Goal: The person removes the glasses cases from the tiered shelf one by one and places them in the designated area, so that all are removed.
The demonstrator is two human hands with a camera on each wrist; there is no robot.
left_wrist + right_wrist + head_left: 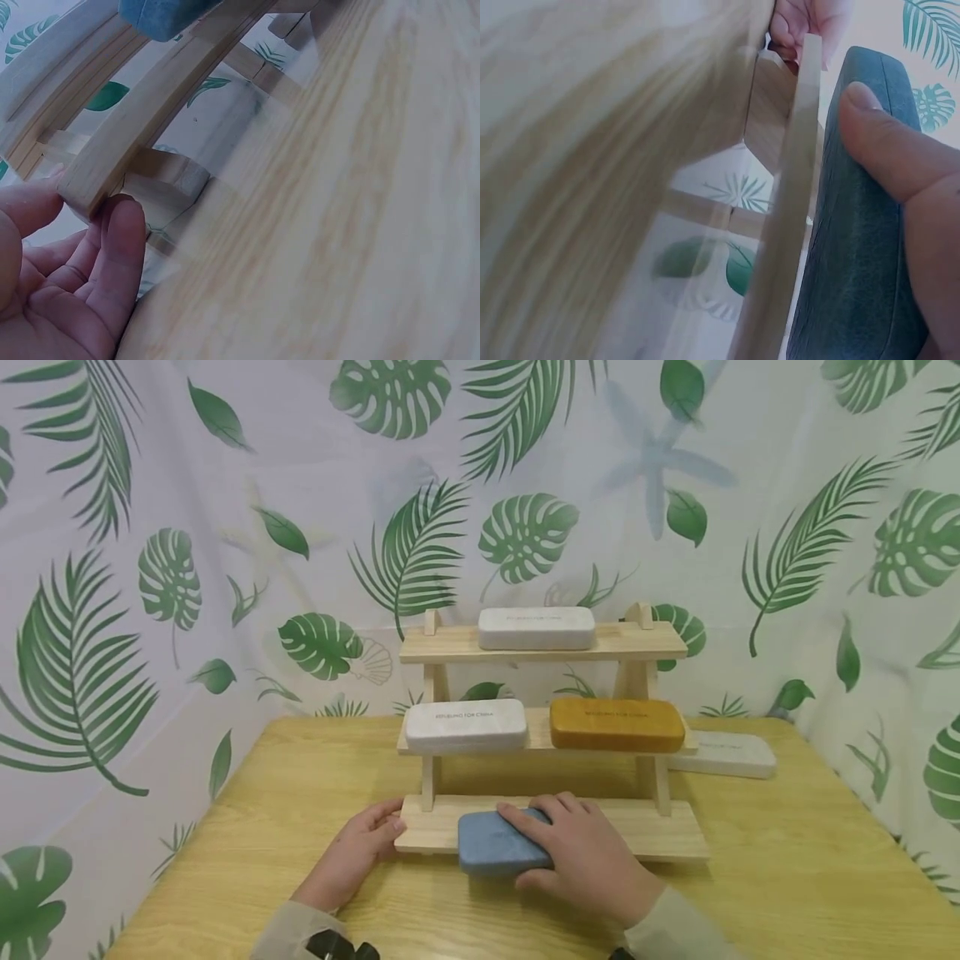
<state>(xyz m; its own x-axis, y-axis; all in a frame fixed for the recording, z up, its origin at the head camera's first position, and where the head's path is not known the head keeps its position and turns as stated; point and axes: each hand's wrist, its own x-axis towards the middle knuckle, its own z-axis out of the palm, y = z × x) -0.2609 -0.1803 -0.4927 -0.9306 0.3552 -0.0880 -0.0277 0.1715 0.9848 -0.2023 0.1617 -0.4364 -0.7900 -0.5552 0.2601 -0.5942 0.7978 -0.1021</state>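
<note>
A blue glasses case lies at the bottom shelf of a three-tier wooden stand, its near side jutting past the shelf's front edge. My right hand grips the case from the right, fingers over its top. In the right wrist view the thumb presses the near side of the blue case. My left hand holds the left end of the same shelf. The left wrist view shows the thumb and fingers of that hand pinching the shelf end.
One white glasses case sits on the top shelf. Another white case and an orange-brown case share the middle shelf. A further white case lies on the wooden table behind the stand's right side. Leaf-patterned cloth hangs behind.
</note>
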